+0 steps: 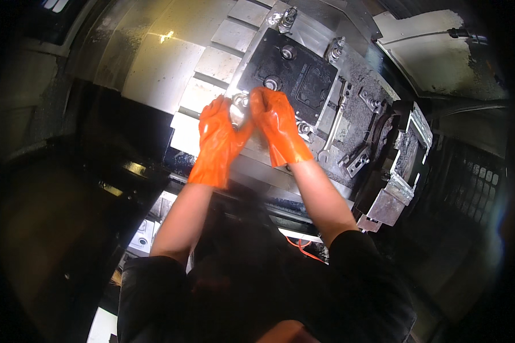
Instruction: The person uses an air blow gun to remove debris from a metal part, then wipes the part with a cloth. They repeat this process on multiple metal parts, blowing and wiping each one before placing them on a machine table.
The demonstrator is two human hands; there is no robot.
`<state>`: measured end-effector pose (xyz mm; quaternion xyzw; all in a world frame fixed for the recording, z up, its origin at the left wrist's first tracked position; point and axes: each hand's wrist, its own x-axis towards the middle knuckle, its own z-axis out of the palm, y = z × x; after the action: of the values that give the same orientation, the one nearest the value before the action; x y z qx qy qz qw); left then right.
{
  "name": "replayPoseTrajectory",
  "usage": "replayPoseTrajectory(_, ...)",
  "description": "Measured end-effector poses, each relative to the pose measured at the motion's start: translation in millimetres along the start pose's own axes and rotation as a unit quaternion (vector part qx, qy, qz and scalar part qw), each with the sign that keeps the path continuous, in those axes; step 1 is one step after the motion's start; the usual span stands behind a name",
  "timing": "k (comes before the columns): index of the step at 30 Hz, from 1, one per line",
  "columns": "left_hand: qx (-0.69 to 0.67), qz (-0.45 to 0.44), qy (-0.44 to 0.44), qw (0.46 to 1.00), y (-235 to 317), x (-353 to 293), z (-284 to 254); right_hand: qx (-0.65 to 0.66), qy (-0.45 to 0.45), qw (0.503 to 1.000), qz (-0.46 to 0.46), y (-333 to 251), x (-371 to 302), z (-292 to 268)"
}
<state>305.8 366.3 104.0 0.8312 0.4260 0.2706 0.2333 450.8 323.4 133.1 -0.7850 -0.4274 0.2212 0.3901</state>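
Observation:
Both of my hands wear orange rubber gloves. My left hand [216, 137] lies at the left of a shiny metal clamp [238, 107], fingers stretched forward and thumb apart; whether it touches the clamp I cannot tell. On the clamp's other side, my right hand [273, 117] has its fingers curled downward at the near left edge of a dark rectangular plate [309, 71]. What those fingers hold, if anything, is hidden. The plate has round bores and a recessed outline, and rests on a metal bed with bolted clamps at its corners.
Right of the plate lies a long wrench [337, 123] on a chip-covered surface. Bolt clamps stand at the far corner [288, 20] and the right corner [335, 50]. Loose clamp parts [357, 162] lie farther right. Slotted metal table blocks [217, 63] stretch left.

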Motion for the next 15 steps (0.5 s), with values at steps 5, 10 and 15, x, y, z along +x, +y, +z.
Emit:
replayPoseTrajectory(5,0.068,-0.097,-0.068,0.991,13,3,10,0.026,-0.078,0.98,0.18,16,-16,8)
replayPoseTrajectory(10,0.135,0.037,0.042,0.989,-12,3,25,-0.152,-0.042,0.984,0.077,-6,-9,6)
replayPoseTrajectory(15,0.097,0.044,0.078,0.991,-9,0,25,-0.272,-0.106,0.945,-0.143,-15,8,0)
